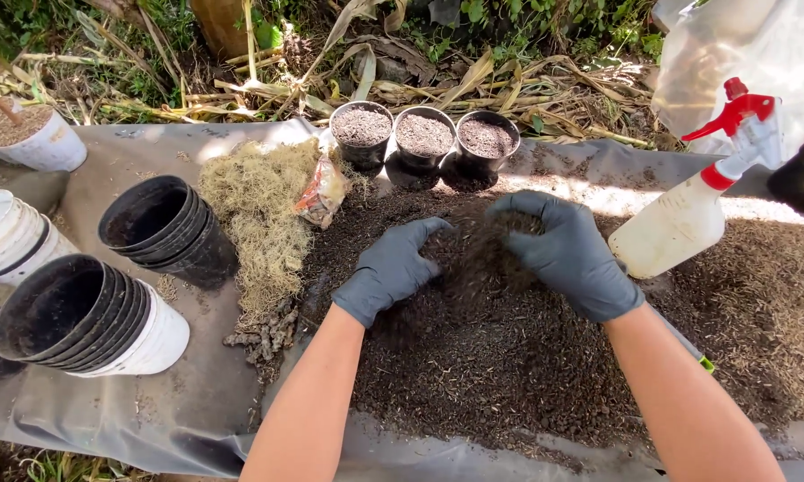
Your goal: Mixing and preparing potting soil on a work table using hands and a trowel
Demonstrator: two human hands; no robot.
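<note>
Both gloved hands work the dark soil pile point(473, 357) at the frame's centre. The left hand point(389, 268) presses down with fingers loosely spread, gripping nothing; the right hand point(567, 254) cups a clump, soil spilling from it. Three filled black pots point(422, 136) stand above; a spray bottle point(687, 210) lies at right.
</note>
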